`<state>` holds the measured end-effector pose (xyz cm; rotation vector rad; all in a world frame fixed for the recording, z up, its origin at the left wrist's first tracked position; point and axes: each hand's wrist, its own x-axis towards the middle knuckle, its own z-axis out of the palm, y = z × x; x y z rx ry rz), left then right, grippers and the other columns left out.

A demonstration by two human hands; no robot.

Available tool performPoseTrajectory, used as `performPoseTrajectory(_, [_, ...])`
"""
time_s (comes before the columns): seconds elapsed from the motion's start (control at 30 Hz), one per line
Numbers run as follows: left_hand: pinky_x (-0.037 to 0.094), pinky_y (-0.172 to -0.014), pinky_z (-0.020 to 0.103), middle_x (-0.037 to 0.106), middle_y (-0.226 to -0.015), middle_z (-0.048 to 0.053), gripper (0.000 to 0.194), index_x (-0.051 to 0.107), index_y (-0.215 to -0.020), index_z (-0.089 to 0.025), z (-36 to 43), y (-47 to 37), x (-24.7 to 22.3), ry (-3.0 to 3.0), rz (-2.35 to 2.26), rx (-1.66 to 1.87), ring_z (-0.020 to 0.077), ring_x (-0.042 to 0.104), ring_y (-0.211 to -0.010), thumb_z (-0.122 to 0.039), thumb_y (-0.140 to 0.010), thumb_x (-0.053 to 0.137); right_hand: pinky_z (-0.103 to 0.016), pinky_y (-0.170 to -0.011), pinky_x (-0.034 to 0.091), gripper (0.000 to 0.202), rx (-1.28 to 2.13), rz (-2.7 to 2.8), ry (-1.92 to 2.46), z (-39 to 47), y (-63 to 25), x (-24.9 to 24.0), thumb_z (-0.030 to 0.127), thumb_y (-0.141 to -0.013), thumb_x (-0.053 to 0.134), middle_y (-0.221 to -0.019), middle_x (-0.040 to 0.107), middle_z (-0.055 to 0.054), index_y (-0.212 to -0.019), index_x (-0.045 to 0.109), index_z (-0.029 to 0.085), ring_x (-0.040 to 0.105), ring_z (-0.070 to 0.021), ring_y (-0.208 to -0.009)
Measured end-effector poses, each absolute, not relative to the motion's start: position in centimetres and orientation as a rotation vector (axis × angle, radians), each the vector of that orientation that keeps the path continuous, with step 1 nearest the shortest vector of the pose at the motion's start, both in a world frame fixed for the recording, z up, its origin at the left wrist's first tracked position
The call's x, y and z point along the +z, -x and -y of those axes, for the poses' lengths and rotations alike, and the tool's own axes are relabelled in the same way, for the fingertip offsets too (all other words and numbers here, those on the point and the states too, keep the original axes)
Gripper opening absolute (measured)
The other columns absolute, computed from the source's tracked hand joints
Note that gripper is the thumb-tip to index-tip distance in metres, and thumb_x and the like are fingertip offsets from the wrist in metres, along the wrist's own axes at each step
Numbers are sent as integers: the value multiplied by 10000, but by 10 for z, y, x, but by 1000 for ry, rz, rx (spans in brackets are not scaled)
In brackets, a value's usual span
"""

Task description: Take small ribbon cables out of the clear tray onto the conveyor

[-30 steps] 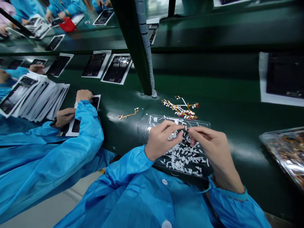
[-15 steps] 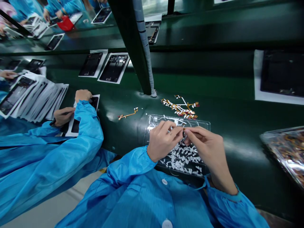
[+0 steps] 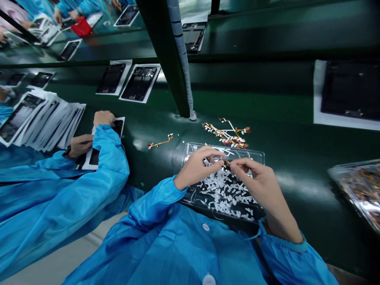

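Note:
Over a clear plastic tray, my right hand pinches a small orange-brown flex cable between thumb and fingertips. My left hand is at the cable's other side, its thumb and forefinger apart with a gap between them. Many small white paper-like strips lie loose in the tray beneath both hands. Just behind the tray is a pile of flex cables with white pieces on them. A single flex cable lies to the left of that pile.
A post with a grey wrapped conduit rises behind the tray. At right stands a clear tray of flex cables. Device panels on white sheets lie along the green bench. To the left, a co-worker's sleeve is close by a fanned stack.
My left thumb and forefinger have spread apart, and the left hand has shifted slightly left. My right hand stays pinched near the same spot, with more of the cable showing.

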<state>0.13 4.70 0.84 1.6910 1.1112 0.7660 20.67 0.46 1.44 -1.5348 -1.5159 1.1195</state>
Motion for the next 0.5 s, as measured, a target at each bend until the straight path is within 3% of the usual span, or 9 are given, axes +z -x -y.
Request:
performPoseTrajectory(0.13, [401,-529,210,758,-919,52,138,796,-924,-195,-53,-2,15,-1677,-1109,858,135,661,-833,-256,-944,675,-331,-750,511,261,1175,1532,1496,-3,-207,16,467,-896,706,-878,744,-34,-1007,786,244,661,-203,-817])
performPoseTrajectory(0.27, [440,-530,207,763,-943,48,132,804,-945,-203,-62,9,21,-1694,-1173,944,117,655,-774,-210,-937,672,-360,-794,521,245,1218,1565,1508,1,-216,14,483,-889,725,-955,764,-47,-964,799,262,684,-228,-891])
performPoseTrajectory(0.37, [476,-556,201,730,-1036,52,195,774,-1098,-220,-59,11,21,-1806,-1326,1072,101,638,-774,-196,-944,657,-368,-805,515,229,1194,1544,1514,2,-220,9,483,-891,727,-948,766,-43,-939,801,272,684,-231,-901])
performPoseTrajectory(0.5, [558,-707,236,701,-983,37,145,751,-1068,-205,-37,-3,20,-2100,-1326,1159,109,652,-818,-249,-951,679,-355,-784,515,202,1178,1545,1484,2,-216,8,454,-912,711,-951,759,-34,-968,796,280,676,-217,-892])
